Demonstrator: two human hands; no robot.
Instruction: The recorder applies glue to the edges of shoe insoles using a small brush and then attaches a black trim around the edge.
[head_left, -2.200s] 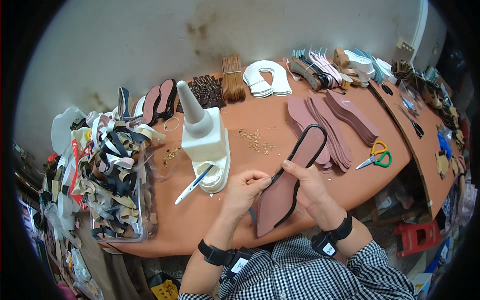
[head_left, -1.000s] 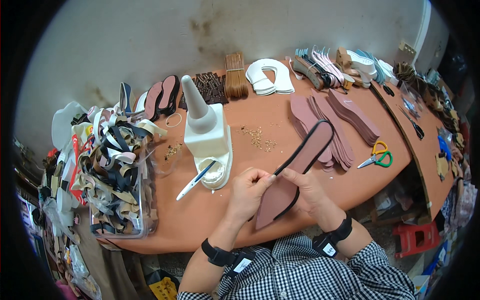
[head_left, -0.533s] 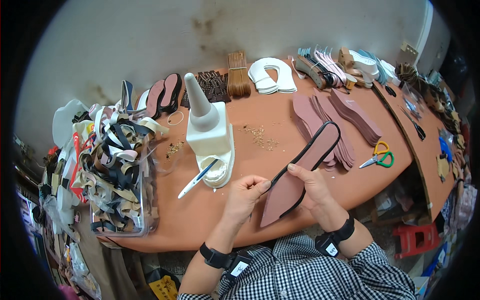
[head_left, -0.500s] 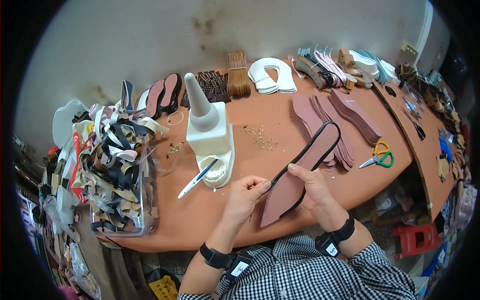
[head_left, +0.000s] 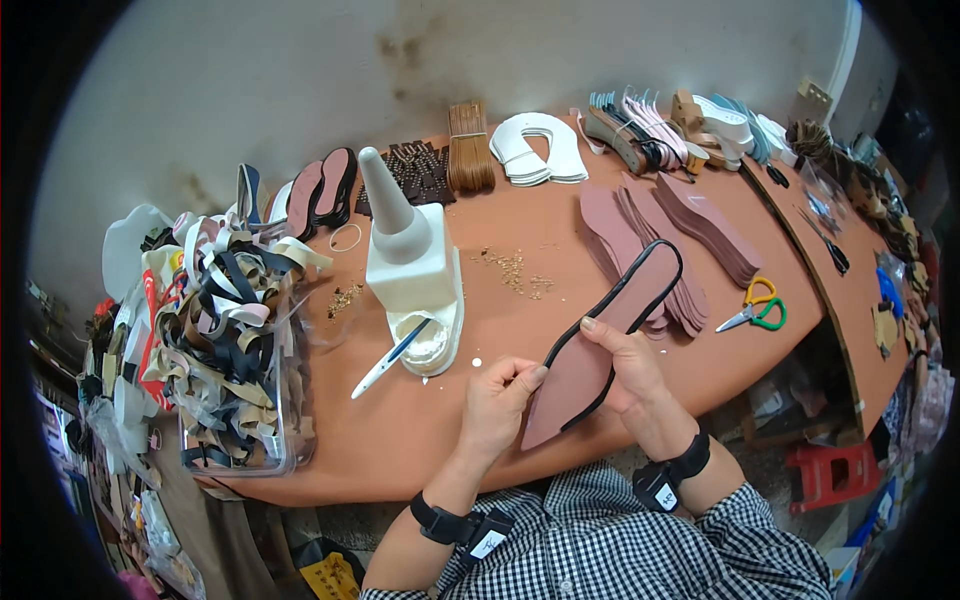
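A dusty-pink shoe insole (head_left: 570,385) is held slanted above the table's front edge, its pointed end toward me. Black edging (head_left: 678,268) runs around its rounded far end and down both sides. My left hand (head_left: 494,402) is closed, thumb and forefinger pinching the edging on the left side. My right hand (head_left: 640,382) grips the insole from the right, thumb on top and the other fingers mostly hidden beneath. The pointed end's left edge shows bare pink below my left hand.
Left of my hands stands a white stand with a grey cone (head_left: 393,205); its cup of white paste (head_left: 428,350) holds a blue-and-white stick (head_left: 382,372). Pink insole stacks (head_left: 705,225) and scissors (head_left: 755,308) lie right. A clear bin (head_left: 293,440) overflows with strips.
My left hand has shifted slightly rightward along the insole's left edge. The right hand keeps nearly the same grip, and the whole view has shifted a little.
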